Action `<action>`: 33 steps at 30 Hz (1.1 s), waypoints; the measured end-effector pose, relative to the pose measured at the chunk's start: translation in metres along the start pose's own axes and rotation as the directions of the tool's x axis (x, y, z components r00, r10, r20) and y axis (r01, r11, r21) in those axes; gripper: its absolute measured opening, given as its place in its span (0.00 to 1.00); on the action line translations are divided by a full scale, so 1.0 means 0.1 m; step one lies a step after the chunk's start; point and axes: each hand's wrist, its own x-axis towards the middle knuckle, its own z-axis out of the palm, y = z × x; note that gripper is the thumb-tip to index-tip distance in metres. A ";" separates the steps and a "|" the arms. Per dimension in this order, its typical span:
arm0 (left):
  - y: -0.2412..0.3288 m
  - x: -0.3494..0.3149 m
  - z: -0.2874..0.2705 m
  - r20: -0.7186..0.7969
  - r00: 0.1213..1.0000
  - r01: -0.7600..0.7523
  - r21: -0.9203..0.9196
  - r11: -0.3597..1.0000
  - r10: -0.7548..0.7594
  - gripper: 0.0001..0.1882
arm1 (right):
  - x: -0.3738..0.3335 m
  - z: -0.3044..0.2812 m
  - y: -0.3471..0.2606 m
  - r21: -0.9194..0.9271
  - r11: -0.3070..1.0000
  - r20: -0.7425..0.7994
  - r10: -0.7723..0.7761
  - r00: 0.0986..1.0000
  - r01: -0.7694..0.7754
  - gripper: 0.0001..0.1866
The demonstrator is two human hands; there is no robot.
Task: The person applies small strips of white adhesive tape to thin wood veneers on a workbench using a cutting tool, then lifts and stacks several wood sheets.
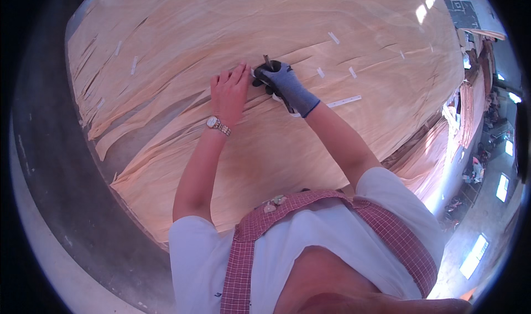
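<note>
A wide sheet of pale wood veneer point(260, 153) lies before me, with long splits running across its left half. My bare left hand point(229, 95), with a watch point(213, 122) on its wrist, rests on the veneer with its fingers stretched out beside a split. Close to its fingertips is my right hand point(281, 82), in a blue-grey glove with dark fingers. It is closed round a thin dark tool point(266, 59) whose tip end sticks up; its kind is mostly hidden. From under the right wrist a white strip of dotted tape point(344, 101) reaches out over the veneer.
Short white tape pieces point(333, 37) are stuck on the veneer in several places. A dark grey surface point(50, 164) borders the sheet on the left. More veneer point(423, 153) with ragged edges lies at the right, and stacked sheets point(467, 112) stand beyond.
</note>
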 end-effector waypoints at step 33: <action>-0.58 -0.64 -0.53 0.060 0.955 0.289 0.009 0.957 -0.289 0.40 | 0.00 0.64 -0.57 -0.263 0.944 0.241 -0.136 0.961 0.200 0.13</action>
